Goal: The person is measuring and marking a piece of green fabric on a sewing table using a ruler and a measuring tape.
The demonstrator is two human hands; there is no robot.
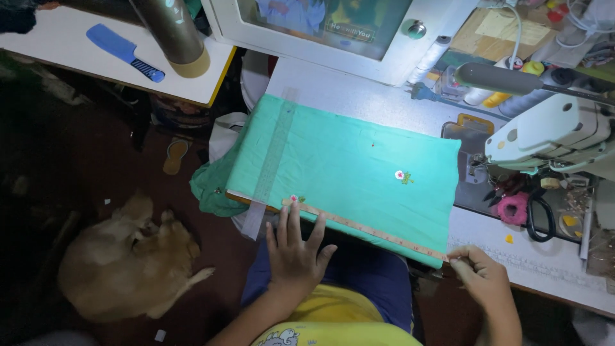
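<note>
White sewing table (359, 96) runs from centre top to lower right of the frame, lit by a lamp; room around it is dim, dark reddish floor (83, 160) at left. A second white table (57, 45) sits upper left with a blue comb (125, 51) and a brown cylinder (170, 32) on it. White cabinet door (320, 29) with a round knob at top centre.

Green fabric (352, 166) lies folded flat on the sewing table, centre frame, its left end hanging off the edge. 2 small flower motifs show on it. A clear ruler (270, 160) lies across its left part, running top to bottom. A yellow measuring tape (368, 230) runs along the fabric's near edge.

Left hand (295, 253), lower centre, is flat with fingers spread, pressing the tape's left end onto the fabric. Right hand (480, 275), lower right, pinches the tape's other end at the fabric's corner.

White sewing machine (557, 131) at right, just beside the fabric's right edge. Black scissors (539, 218) and a pink tuft (514, 208) under it. Thread spools (506, 90) upper right. A tan dog (122, 256) lies on the floor lower left; 1 sandal (174, 157) near it. Blue shorts and yellow shirt at bottom centre.
</note>
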